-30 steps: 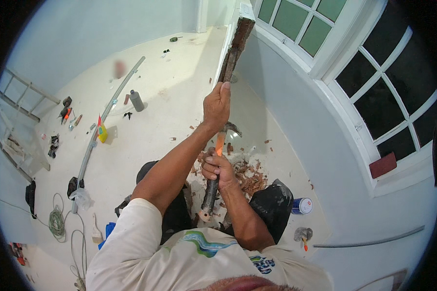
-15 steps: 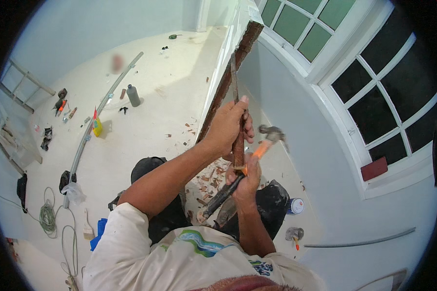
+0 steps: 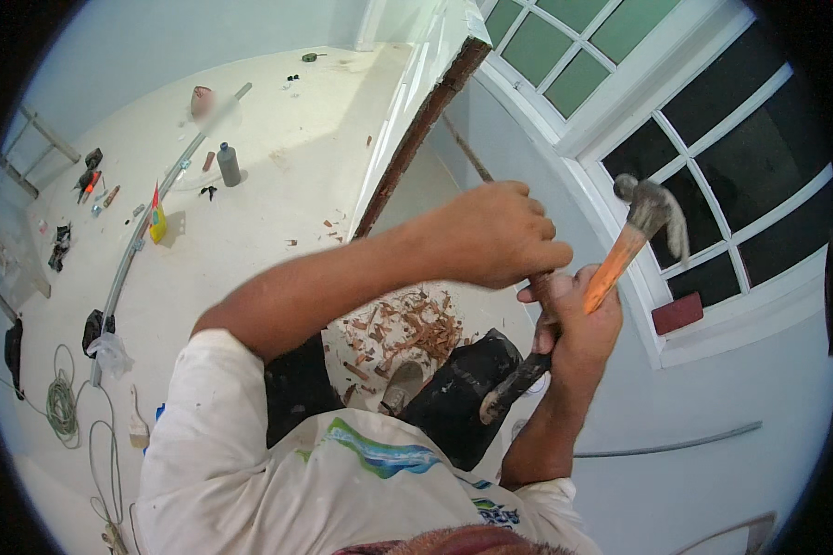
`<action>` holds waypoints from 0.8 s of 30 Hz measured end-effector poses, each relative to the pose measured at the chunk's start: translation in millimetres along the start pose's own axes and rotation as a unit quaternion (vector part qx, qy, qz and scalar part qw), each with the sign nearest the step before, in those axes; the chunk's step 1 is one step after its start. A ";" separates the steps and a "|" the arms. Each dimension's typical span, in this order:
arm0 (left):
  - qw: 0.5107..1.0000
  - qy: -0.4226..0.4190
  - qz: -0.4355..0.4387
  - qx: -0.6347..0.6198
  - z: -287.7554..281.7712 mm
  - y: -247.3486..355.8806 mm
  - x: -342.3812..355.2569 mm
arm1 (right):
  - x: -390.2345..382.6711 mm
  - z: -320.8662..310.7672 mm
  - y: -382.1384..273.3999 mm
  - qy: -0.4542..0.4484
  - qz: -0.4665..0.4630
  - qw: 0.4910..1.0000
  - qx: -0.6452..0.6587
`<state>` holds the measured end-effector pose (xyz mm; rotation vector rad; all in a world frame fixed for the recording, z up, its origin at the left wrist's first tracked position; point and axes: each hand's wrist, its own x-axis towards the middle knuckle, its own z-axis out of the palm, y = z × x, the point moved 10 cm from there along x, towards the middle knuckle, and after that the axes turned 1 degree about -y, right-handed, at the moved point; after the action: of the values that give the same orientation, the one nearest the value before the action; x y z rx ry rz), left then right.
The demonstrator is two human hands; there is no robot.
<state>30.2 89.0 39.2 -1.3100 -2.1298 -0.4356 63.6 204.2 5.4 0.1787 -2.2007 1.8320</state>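
Note:
My left hand (image 3: pixel 509 236) is closed around a long chisel (image 3: pixel 467 148), whose thin blade points up and away past the knuckles. The butt of its brown wooden handle comes out below the fist, against the fingers of my right hand (image 3: pixel 583 324). That right hand grips a claw hammer (image 3: pixel 613 270) with an orange and black handle, its metal head raised at the upper right. Left of the blade stands a white door-like panel (image 3: pixel 405 116) on edge, its narrow side bare, rough brown wood. The chisel's tip is apart from that wood.
Wood chips (image 3: pixel 407 324) lie between my knees, around one shoe. On the left floor are a metal bar (image 3: pixel 125 277), a grey bottle (image 3: pixel 229 165), a yellow bottle (image 3: pixel 158 222), coiled cord (image 3: pixel 62 407) and a paintbrush (image 3: pixel 138 430). A paned window (image 3: pixel 611 139) fills the right wall.
Both hands have moved right, taking the chisel away from the panel's wooden edge. The hammer's head has risen to the upper right. More of the chips on the floor shows.

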 end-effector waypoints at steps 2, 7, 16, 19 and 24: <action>0.996 0.035 0.025 -0.076 -12.8 -8.7 12.4 | 3.0 0.2 -27.6 -0.032 -0.078 0.995 0.061; 0.916 0.218 -0.123 -0.315 -86.5 -120.5 37.3 | 2.3 -30.5 -94.7 0.062 -0.211 0.975 -0.029; 0.841 0.280 -0.102 -0.451 -147.2 -172.4 73.4 | -3.7 -26.1 -151.4 0.051 -0.388 0.910 -0.140; 0.849 0.233 -0.054 -0.471 -148.4 -167.6 76.7 | 0.6 -18.5 -154.6 0.031 -0.389 0.910 -0.140; 0.852 0.191 -0.026 -0.486 -148.2 -165.0 79.0 | 4.1 -18.7 -165.9 0.036 -0.439 0.878 -0.185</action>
<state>-96.3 -14.6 208.7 -1.4620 -1.5968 -1.8010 106.1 191.0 166.4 0.8456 -1.8725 0.8894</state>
